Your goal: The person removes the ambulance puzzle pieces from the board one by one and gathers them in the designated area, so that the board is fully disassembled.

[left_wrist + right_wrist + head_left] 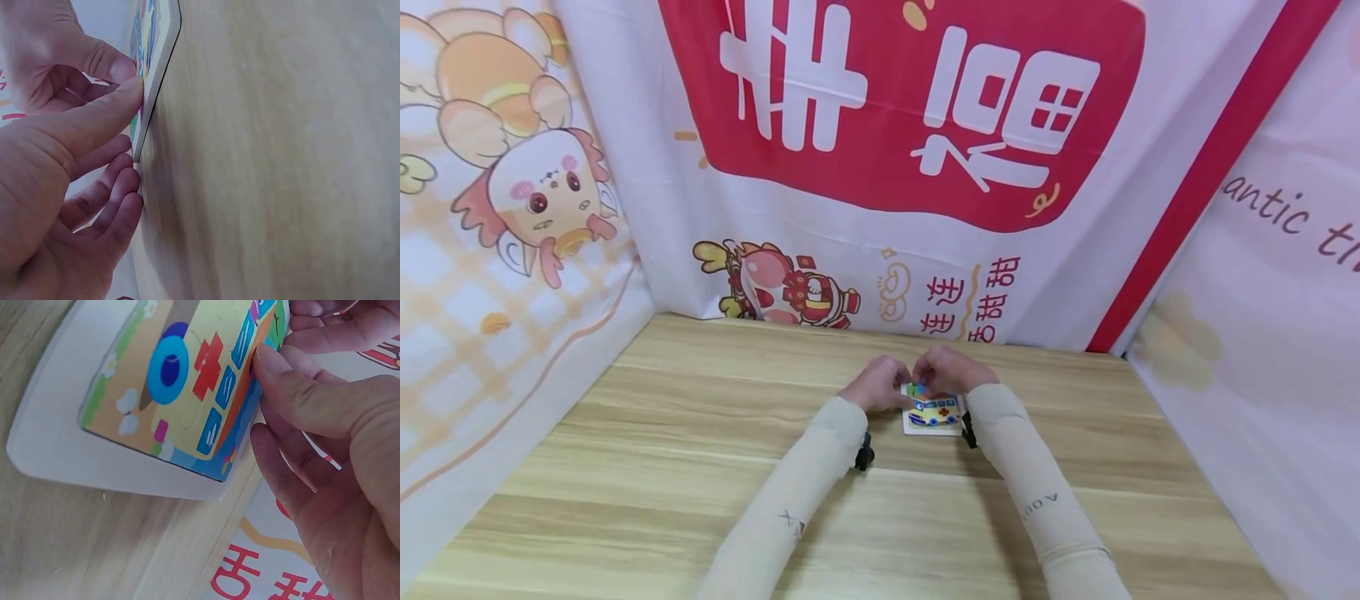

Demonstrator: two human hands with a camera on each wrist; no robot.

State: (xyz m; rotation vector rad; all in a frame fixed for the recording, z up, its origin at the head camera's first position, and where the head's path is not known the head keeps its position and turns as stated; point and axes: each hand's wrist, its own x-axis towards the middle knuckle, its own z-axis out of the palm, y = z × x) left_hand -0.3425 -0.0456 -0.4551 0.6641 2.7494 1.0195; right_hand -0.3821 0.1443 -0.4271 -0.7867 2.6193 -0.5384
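Note:
A flat picture puzzle (934, 417) with a yellow ambulance on a white, round-cornered board lies on the wooden table. My left hand (883, 383) is at its left far corner. In the left wrist view, the left thumb (112, 115) touches the picture while the other fingers curl beside the board's edge. From the other side, my right hand (951, 371) grips the far edge: its thumb (300, 394) lies on the picture by the orange strip, its fingers curled beyond. Both thumb tips are close together. The hands hide the puzzle's far part.
The wood-grain table (700, 433) stretches around the puzzle. Behind its far edge hangs a printed cloth (880, 250) with large red and white characters. More printed cloth (490, 333) stands along the left side, and another (1247, 333) on the right.

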